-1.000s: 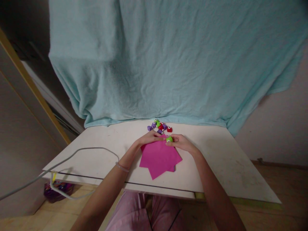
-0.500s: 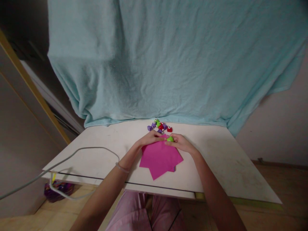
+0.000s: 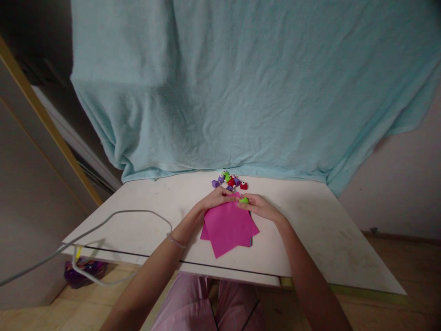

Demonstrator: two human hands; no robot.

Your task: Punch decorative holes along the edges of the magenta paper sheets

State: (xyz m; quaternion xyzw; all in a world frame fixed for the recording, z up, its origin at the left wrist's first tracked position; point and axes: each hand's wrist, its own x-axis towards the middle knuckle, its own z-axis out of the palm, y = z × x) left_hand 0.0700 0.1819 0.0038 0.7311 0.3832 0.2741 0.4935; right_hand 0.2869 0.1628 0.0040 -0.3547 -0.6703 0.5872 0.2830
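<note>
A stack of magenta paper sheets [image 3: 227,227] lies on the white table [image 3: 320,230] in front of me. My left hand [image 3: 215,198] pinches the far edge of the top sheet. My right hand [image 3: 259,206] grips a small green punch-like piece [image 3: 244,200] pressed at that same edge, right beside the left fingertips. Just beyond both hands sits a cluster of several small purple, red and green pieces [image 3: 229,180].
A light blue cloth [image 3: 241,87] hangs behind the table. A grey cable [image 3: 113,219] loops over the table's left part and down its edge. A purple bag [image 3: 81,276] lies on the wooden floor at left. My pink-clad legs [image 3: 206,303] are under the table.
The top magenta sheet has turned slightly and the green piece sits lower over its edge. Both hands stay at the same spot.
</note>
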